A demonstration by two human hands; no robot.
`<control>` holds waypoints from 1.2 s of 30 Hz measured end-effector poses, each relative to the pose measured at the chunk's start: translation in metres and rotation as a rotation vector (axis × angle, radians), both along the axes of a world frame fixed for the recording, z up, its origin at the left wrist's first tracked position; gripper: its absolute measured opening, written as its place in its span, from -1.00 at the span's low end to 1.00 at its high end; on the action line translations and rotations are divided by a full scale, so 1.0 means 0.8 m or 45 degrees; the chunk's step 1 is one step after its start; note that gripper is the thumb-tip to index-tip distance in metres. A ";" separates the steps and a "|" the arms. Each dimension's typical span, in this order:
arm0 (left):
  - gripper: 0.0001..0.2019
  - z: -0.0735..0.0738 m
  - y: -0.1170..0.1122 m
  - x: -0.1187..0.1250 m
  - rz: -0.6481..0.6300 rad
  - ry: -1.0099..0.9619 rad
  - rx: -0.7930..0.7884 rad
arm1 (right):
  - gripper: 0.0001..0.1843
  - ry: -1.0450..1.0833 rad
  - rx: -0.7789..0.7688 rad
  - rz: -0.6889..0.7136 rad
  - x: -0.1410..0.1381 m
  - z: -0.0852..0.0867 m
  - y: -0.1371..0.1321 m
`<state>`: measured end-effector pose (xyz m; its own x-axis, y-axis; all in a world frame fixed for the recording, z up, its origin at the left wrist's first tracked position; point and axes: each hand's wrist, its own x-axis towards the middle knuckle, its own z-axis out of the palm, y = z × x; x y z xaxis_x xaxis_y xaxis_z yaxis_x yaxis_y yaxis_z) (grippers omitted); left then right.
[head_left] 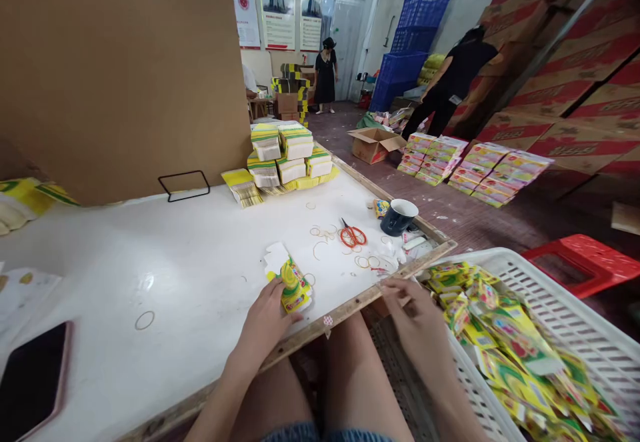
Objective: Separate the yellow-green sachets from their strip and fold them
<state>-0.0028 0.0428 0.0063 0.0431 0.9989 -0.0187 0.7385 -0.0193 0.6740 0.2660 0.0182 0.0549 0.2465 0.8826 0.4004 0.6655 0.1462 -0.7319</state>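
My left hand (265, 322) rests on the white table (190, 262) near its front edge, fingers closed on a small stack of yellow-green printed packets (293, 285). My right hand (415, 319) reaches to the right, over the near rim of a white plastic basket (560, 295) full of several loose yellow-green packets (505, 342). Its fingers are curled downward; what they hold, if anything, is hidden.
Banded packet bundles (285, 159) are stacked at the table's far side. Orange scissors (353, 235), rubber bands (325, 232), a dark cup (399, 217) and a phone (33, 379) lie on the table. A red stool (585, 262), cartons and two people stand beyond.
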 end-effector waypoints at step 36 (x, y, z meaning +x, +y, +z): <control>-0.59 0.035 -0.061 0.028 0.041 -1.970 -0.409 | -0.63 1.306 -0.598 0.618 -0.127 -0.002 -0.022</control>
<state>0.0196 -0.0062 0.0346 0.2003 0.9629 -0.1811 -0.6422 0.2686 0.7180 0.1641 0.0007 0.0531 -0.1340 0.9768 -0.1671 -0.2994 -0.2006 -0.9328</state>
